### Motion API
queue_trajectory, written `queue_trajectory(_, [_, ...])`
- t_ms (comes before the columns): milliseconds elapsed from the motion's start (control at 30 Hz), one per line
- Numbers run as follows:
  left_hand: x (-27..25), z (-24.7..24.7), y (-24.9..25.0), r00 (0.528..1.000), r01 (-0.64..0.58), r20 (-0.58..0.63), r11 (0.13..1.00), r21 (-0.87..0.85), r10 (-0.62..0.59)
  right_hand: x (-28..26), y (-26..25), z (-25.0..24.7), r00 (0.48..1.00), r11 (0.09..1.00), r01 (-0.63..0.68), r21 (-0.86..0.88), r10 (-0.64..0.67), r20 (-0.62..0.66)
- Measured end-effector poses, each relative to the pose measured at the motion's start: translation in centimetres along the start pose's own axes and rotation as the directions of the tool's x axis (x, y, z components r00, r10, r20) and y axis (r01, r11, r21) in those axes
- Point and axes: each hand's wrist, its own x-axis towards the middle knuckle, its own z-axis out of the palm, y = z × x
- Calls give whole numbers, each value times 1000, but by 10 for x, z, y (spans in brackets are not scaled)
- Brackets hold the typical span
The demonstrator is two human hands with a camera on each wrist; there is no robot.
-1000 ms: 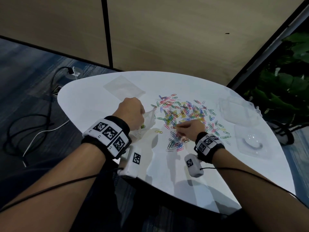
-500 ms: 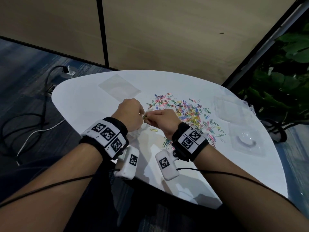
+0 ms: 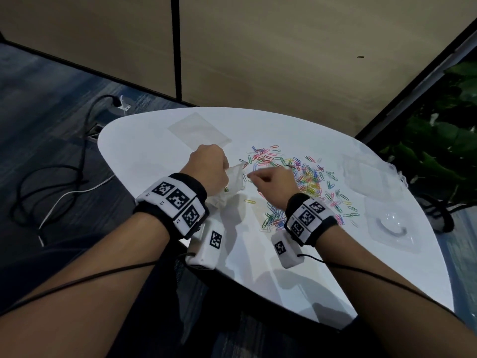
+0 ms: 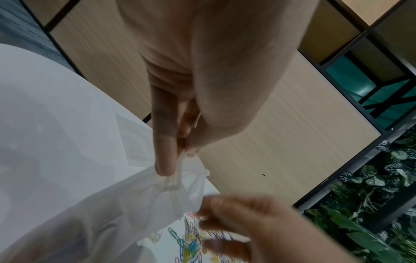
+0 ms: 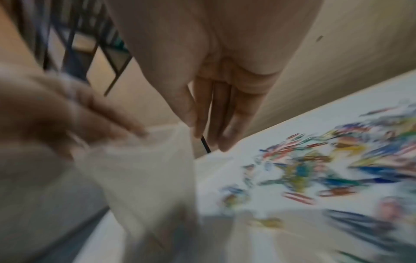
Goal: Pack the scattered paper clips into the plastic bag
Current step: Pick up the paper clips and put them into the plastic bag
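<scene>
A crumpled clear plastic bag (image 3: pixel 233 180) hangs from my left hand (image 3: pixel 209 166), which pinches its rim (image 4: pixel 180 170) between thumb and fingers above the white table (image 3: pixel 144 153). A few clips show inside the bag. My right hand (image 3: pixel 252 177) hovers just right of the bag's mouth, with its fingers (image 5: pixel 216 124) straight and nothing visible in them. Many coloured paper clips (image 3: pixel 307 177) lie scattered to the right of that hand and under its wrist. One yellow clip (image 3: pixel 249 202) lies alone near the bag. The right wrist view is blurred by motion.
A second flat clear bag (image 3: pixel 198 131) lies at the table's far left. Two clear plastic lids or trays (image 3: pixel 371 174) (image 3: pixel 392 226) sit at the right edge. Cables run over the floor at left, plants stand at right, and a wall panel is behind.
My right hand came from the clip pile to the bag's mouth, and now sits slightly back to the right with its fingers straightened. The left hand has kept holding the bag.
</scene>
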Motion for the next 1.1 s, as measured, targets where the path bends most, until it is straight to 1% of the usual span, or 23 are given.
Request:
queue_trajectory(33, [-1,0,0,1000,-1,4,1000,3,1,-4,9,7,997,986,10,-168,3,80])
queue_trajectory(67, [-1,0,1,1000,-1,12,1000,2,1,-10,19,16,983,960,51,-275,0,185])
queue_trajectory(100, [-1,0,1,1000,-2,22,1000,4,2,-19,28,26,955,929,107,-355,4,297])
queue_trajectory(133, [-1,1,2,1000,-3,30,1000,7,3,-27,40,38,923,881,189,-434,-8,385])
queue_trajectory(167, [-1,0,2,1000,-5,31,1000,11,5,-36,52,49,894,802,279,-528,-17,447])
queue_trajectory(200, [-1,0,1,1000,-7,30,1000,14,6,-45,66,57,876,720,351,-599,-26,482])
queue_trajectory(233, [0,0,1,1000,-9,29,1000,15,9,-53,76,60,868,658,391,-643,-32,495])
queue_trajectory(267, [0,-1,1,1000,-10,29,1000,16,10,-60,85,60,867,616,419,-667,-53,496])
queue_trajectory(333, [-1,-2,2,999,-11,43,1000,17,10,-69,100,50,866,547,470,-693,-135,481])
queue_trajectory(400, [-3,-2,3,998,-20,62,1000,22,19,-72,114,36,882,482,464,-743,-172,439])
queue_trajectory(433, [-4,-2,4,997,-25,71,999,26,23,-72,119,28,904,479,419,-771,-139,405])
queue_trajectory(500, [-6,-1,4,996,-27,82,999,34,24,-69,130,20,936,519,315,-794,-33,349])
queue_trajectory(567, [-7,0,4,996,-25,85,999,38,22,-64,137,20,943,565,273,-779,2,333])
queue_trajectory(633, [-7,0,3,996,-23,88,999,42,20,-60,132,23,948,619,288,-731,-74,310])
queue_trajectory(667, [-8,0,3,996,-23,90,999,43,19,-56,131,26,944,644,319,-695,-153,292])
queue_trajectory(733, [-8,0,2,996,-23,90,999,44,19,-50,121,32,936,666,352,-657,-256,241])
queue_trajectory(800, [-7,1,3,996,-28,90,999,45,24,-45,111,32,949,711,313,-629,-252,188])
queue_trajectory(867, [-7,2,3,995,-34,97,998,49,29,-39,109,29,972,764,234,-602,-196,128])
queue_trajectory(967, [-6,4,3,993,-39,110,997,59,32,-32,104,16,999,868,49,-494,-54,5])
queue_trajectory(1033, [-5,4,2,993,-39,114,997,60,32,-27,100,5,994,935,-106,-339,85,-74])
queue_trajectory(1100, [-4,5,2,993,-41,113,997,64,33,-21,104,-6,966,954,-254,-159,241,-96])
